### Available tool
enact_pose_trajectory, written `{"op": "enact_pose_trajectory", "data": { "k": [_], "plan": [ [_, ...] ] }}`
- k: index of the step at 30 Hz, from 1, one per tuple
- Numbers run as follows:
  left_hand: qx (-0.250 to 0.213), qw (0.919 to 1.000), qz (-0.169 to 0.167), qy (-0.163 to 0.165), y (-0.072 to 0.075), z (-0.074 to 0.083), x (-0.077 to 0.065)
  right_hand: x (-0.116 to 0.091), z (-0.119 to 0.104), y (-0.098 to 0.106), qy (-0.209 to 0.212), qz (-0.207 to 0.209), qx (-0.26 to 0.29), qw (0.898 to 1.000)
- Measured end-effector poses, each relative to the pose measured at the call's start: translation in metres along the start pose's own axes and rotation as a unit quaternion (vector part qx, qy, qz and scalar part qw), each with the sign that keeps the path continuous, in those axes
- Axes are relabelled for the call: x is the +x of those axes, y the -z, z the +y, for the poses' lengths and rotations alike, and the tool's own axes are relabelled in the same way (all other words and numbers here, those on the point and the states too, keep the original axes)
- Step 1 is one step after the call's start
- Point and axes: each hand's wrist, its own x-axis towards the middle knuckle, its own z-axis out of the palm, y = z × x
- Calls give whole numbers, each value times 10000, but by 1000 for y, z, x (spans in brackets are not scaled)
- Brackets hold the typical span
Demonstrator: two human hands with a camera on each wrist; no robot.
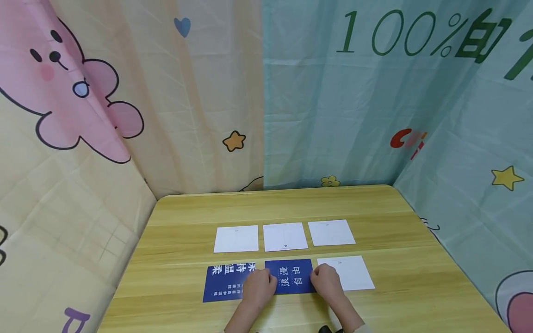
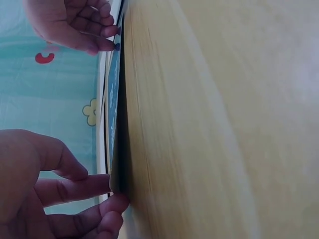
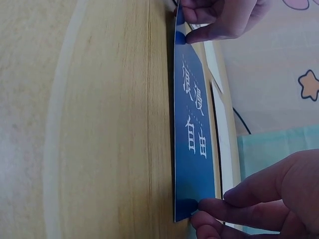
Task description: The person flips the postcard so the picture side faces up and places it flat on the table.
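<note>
A dark blue card (image 1: 288,278) with white characters is held by both hands near the front of the table. My left hand (image 1: 259,289) pinches its left edge, and my right hand (image 1: 326,282) pinches the opposite edge. In the left wrist view, the near edge of the card (image 2: 115,99) stands a little off the wood, with a dark shadow beneath. The right wrist view shows its printed face (image 3: 192,174) with fingertips at both ends. Another blue card (image 1: 220,284) lies to the left, partly covered by my left hand. Beside my right hand lies a white card (image 1: 354,273).
Behind the held card, three white cards lie in a row: left (image 1: 236,239), middle (image 1: 285,237) and right (image 1: 331,232). The wooden table (image 1: 179,231) has rounded far corners. Printed curtains (image 1: 208,92) hang around its back and sides.
</note>
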Motion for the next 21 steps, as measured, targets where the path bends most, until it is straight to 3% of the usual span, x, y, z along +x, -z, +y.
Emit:
{"op": "enact_pose_trajectory", "data": {
  "k": [21],
  "plan": [
    [96, 9999, 67, -96, -2, 0, -1, 0, 3, -4, -59, 57, 20, 10000]
  ]
}}
